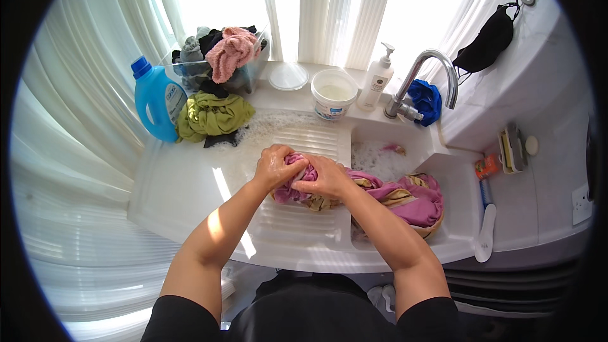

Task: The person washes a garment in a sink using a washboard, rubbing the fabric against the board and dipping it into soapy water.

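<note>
Both my hands grip a wet pink and tan garment (pixel 415 202) on the ribbed washboard (pixel 304 225) of a white sink counter. My left hand (pixel 277 166) is closed round the bunched end, its wet fingers curled over the top. Close beside it, my right hand (pixel 326 177) clasps the same bunch, with the thumbs almost meeting. From there the cloth runs right, under my right forearm, over the divider and down into the basin (pixel 456 221). Suds (pixel 373 161) fill the basin's far part, where a small pink bit of cloth shows.
An olive-green cloth (pixel 215 116) lies beside a blue detergent bottle (pixel 158 101). Behind stand a clear bin (pixel 253 73) of clothes, a white tub (pixel 334 94) and a pump bottle (pixel 377 79). The curved faucet (pixel 434 57) rises over the basin; a white-handled brush (pixel 486 231) rests on its right rim.
</note>
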`<state>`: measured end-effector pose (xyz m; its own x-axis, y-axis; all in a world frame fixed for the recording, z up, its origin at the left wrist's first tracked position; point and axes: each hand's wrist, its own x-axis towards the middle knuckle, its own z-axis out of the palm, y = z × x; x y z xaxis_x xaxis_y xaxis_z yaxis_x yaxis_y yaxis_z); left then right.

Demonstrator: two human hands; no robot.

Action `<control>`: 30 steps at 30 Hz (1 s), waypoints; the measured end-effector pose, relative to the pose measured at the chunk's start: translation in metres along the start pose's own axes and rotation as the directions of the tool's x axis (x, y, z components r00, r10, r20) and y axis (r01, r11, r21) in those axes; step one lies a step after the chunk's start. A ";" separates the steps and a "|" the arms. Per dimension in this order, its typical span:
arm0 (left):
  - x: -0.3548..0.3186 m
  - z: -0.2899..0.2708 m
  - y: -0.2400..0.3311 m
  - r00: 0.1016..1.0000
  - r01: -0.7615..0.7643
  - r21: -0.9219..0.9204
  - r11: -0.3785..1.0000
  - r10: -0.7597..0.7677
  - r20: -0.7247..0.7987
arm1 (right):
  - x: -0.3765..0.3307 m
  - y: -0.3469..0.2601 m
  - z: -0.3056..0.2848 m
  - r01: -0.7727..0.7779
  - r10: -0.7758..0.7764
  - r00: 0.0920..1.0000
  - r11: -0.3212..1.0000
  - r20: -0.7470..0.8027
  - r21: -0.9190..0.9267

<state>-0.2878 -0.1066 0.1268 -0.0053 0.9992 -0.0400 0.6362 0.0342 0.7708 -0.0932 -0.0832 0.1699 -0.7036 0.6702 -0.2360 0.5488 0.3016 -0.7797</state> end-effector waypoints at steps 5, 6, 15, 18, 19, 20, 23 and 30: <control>-0.125 0.022 0.019 0.694 -0.610 0.272 0.744 0.667 -0.270 | -0.087 0.054 0.093 0.336 -0.690 0.624 0.661 -0.366 -0.671; -0.127 0.033 0.012 0.671 -0.600 0.348 0.720 0.690 -0.271 | -0.077 0.055 0.098 0.343 -0.716 0.578 0.649 -0.393 -0.679; 0.040 0.036 -0.017 0.914 0.009 0.305 0.952 0.116 -0.388 | 0.044 0.029 0.023 -0.194 0.124 0.843 0.978 -0.524 -0.081; 0.012 0.005 0.000 0.997 -0.003 0.041 0.999 0.000 0.075 | 0.003 0.002 0.021 -0.192 0.093 0.941 0.938 -0.324 -0.288; -0.012 0.007 -0.005 0.978 -0.211 0.124 0.970 0.209 0.031 | -0.020 0.002 0.026 -0.132 0.035 0.968 0.914 -0.250 -0.385; -0.040 0.012 -0.003 0.852 -0.463 0.232 0.856 0.502 -0.151 | -0.042 0.014 0.039 0.018 -0.191 0.932 0.873 -0.308 -0.487; -0.104 0.028 0.015 0.732 -0.560 0.326 0.762 0.639 -0.236 | -0.081 0.054 0.088 0.216 -0.584 0.728 0.692 -0.359 -0.689; 0.034 0.044 -0.018 0.863 -0.197 0.300 0.933 0.310 -0.398 | 0.038 0.045 0.020 -0.100 -0.006 0.912 0.967 -0.411 -0.236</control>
<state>-0.2656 -0.0739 0.0833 -0.1142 0.8818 0.4575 0.8265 -0.1711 0.5363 -0.1041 -0.0574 0.1146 -0.4595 0.8877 0.0281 0.7073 0.3849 -0.5929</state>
